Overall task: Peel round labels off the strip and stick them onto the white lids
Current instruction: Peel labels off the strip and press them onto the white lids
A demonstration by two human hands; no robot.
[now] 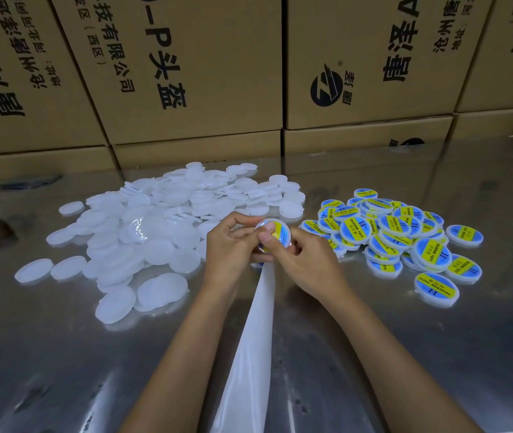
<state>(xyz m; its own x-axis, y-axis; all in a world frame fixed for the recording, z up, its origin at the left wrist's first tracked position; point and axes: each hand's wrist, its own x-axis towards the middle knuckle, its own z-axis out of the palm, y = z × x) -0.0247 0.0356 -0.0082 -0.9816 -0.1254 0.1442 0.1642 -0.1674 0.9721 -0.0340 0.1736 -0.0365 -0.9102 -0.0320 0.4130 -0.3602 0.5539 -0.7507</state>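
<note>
Both hands meet over the table (374, 354): the left hand (233, 245) and right hand (305, 260) curl round one white lid (275, 234), its labelled face tilted up toward the person. The right thumb presses the yellow-and-blue round label (277, 233). The white strip (249, 354) runs lengthwise from under the hands back toward the person.

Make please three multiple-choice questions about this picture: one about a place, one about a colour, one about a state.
1. Where does the pile of labelled lids lie?
A. right of the hands
B. left of the hands
C. on the boxes

2. Which colours has the label on the held lid?
A. red and black
B. blue and yellow
C. green and white

3. What does the right hand do?
A. lies flat on the table
B. hangs idle
C. presses its thumb on the held lid

Key: 1 A, the pile is on the right side; 2 B, a yellow band on blue shows; 3 C, thumb on label, while the left hand grips too.
</note>
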